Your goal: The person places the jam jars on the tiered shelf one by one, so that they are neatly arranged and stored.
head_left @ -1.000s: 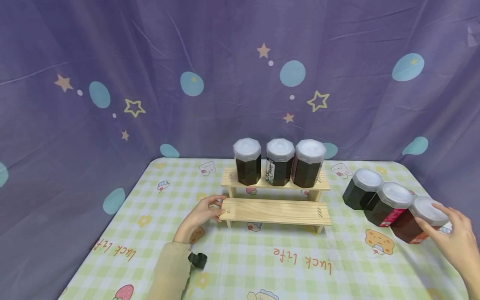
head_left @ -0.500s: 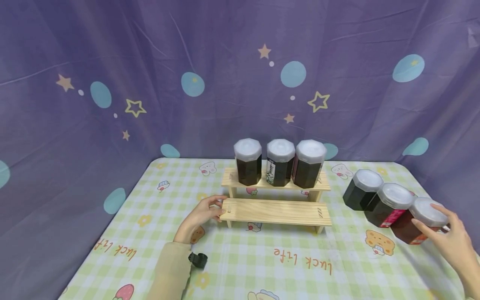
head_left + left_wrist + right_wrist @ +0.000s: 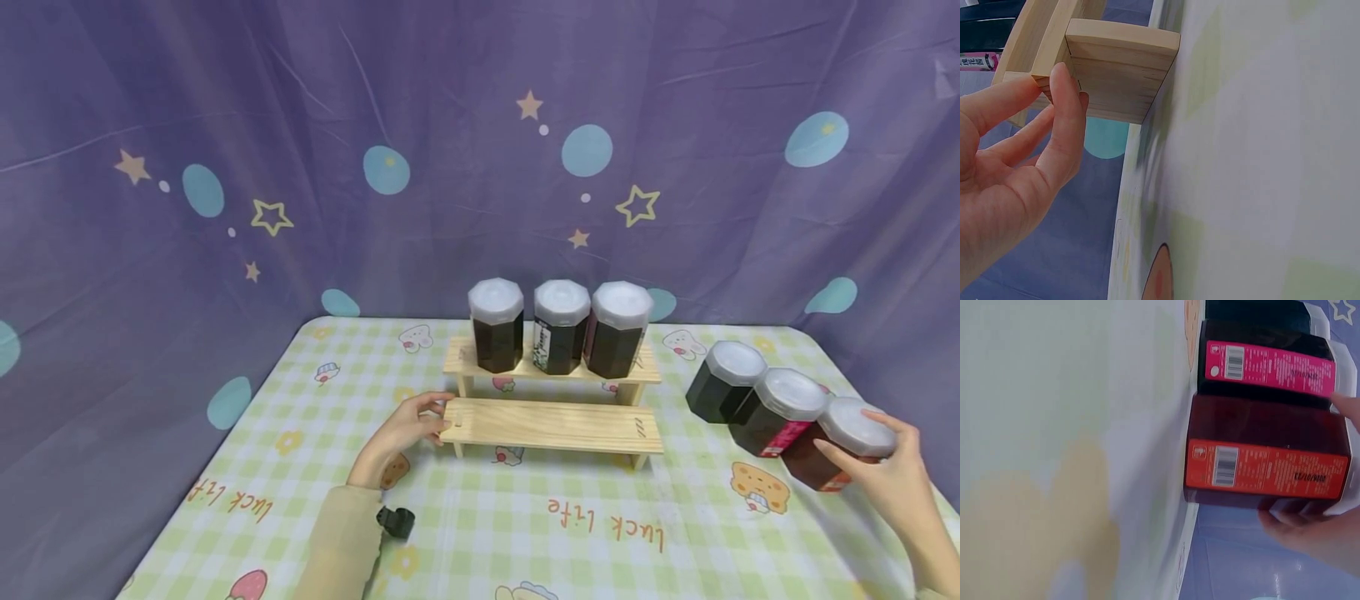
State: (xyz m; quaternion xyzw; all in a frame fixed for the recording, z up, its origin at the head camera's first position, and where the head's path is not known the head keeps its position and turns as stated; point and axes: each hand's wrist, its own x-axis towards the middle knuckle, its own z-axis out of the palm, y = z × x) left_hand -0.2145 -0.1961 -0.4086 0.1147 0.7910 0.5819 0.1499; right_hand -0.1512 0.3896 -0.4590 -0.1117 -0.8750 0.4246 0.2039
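Note:
At the left end of the two-tier wooden rack (image 3: 555, 423), my left hand (image 3: 405, 427) pinches the end of the lower board between thumb and fingers. The left wrist view shows the thumb and fingertips at the board's corner (image 3: 1044, 83). On the right, my right hand (image 3: 896, 471) grips the nearest dark jar (image 3: 813, 462) around its white lid, thumb in front and fingers on the far side. This jar has an orange label (image 3: 1266, 469) and stands on the table. Right beside it are a jar with a pink label (image 3: 1272, 367) and another dark jar (image 3: 716, 392).
Three dark jars with white lids stand in a row on the upper board: a left jar (image 3: 498, 337), a middle jar (image 3: 561, 337) and a right jar (image 3: 617, 342). A checked tablecloth (image 3: 465, 533) covers the table. Behind hangs a purple curtain (image 3: 480, 217).
My right hand has shifted a little to the left, its thumb reaching further across the front of the nearest jar. The left hand, the rack and the jars look unmoved.

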